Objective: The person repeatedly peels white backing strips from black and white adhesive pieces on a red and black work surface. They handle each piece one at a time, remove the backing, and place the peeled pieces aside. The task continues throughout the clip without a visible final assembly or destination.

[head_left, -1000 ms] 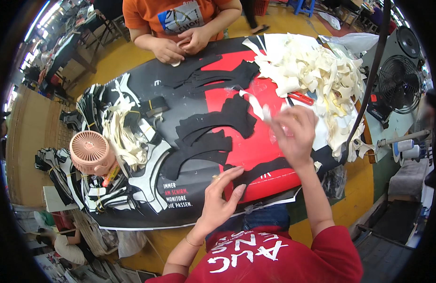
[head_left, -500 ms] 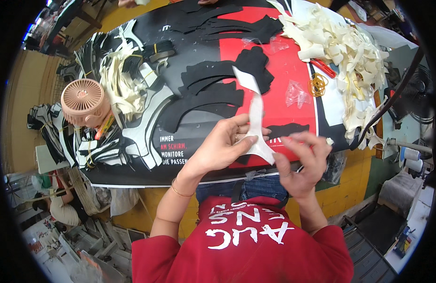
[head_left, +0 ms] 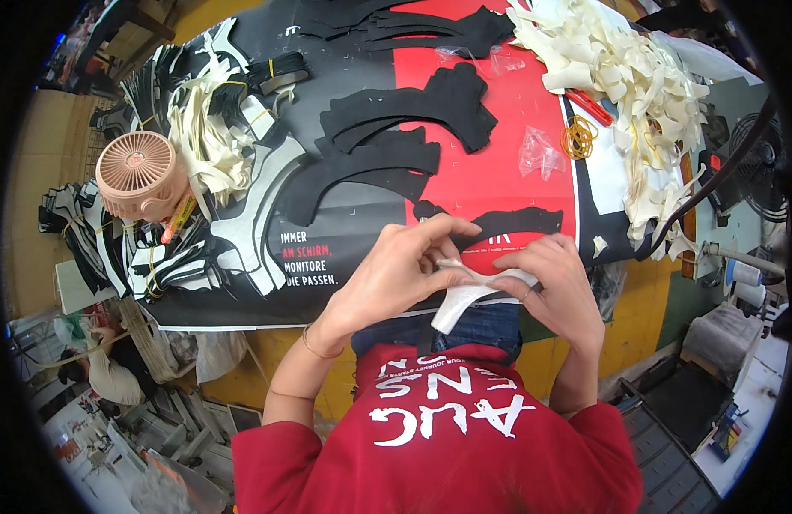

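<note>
White forked pc (head_left: 462, 301), pointing up across bench (head_left: 507, 184) earlier, is now angling down btwn L hand (head_left: 396, 270) & R hand (head_left: 563, 291), at bench's near edge; both hands' fingers (head_left: 452, 278) are pinching it, nearly closed. Black pcs (head_left: 460, 104) are lying beyond; pink fan (head_left: 137, 167) is standing far L.

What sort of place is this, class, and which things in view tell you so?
Probably a sewing or garment-parts workshop: there is a heap of cream, cloth-like pieces, curved black cut pieces laid out in groups, and what look like white thread spools at the far right.
</note>
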Available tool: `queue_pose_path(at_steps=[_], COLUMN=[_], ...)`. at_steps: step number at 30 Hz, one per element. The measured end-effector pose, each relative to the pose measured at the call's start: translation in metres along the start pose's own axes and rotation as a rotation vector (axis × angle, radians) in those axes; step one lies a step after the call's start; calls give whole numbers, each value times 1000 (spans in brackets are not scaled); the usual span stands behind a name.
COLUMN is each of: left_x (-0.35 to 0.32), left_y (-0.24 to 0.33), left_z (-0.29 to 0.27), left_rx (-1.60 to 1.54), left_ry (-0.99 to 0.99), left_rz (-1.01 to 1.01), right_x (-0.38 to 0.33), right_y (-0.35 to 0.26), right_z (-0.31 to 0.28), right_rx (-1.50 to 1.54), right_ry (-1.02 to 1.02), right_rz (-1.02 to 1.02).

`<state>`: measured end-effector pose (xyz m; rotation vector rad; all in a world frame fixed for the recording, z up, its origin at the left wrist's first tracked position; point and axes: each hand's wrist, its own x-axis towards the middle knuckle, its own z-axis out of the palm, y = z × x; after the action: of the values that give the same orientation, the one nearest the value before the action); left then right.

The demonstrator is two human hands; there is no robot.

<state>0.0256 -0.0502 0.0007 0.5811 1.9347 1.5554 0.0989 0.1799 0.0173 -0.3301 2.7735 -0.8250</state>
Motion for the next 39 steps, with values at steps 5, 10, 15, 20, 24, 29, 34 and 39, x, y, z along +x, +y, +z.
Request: queue_pose_path(at_steps=[5, 10, 15, 20, 24, 29, 34, 39], left_x=[-5, -14, -18, -21, -21, -24, -28, -27], left_y=[-6, -15, -30, -38, -41, -53, -64, -66], left_z=[18, 22, 17, 17, 23, 11, 6, 19], left_rx=[-169, -191, -326, -175, -194, 48, 629, 806], left_ry=[1, 150, 274, 397, 586, 894, 686, 599], left_rz=[-53, -21, -125, -51, -17, 126, 221, 178], right_x=[-8, 9, 21, 26, 36, 50, 65, 76], right_y=[-5, -8, -16, -28, -35, -31, -25, -22], right_z=[5, 22, 28, 27, 38, 39, 39, 39], right_rx=[60, 302, 455, 360, 259, 136, 206, 226], right_ry=[121, -16, -10, -26, 67, 102, 41, -4], right_rz=[-63, -13, 65, 195, 162, 129, 138, 233])
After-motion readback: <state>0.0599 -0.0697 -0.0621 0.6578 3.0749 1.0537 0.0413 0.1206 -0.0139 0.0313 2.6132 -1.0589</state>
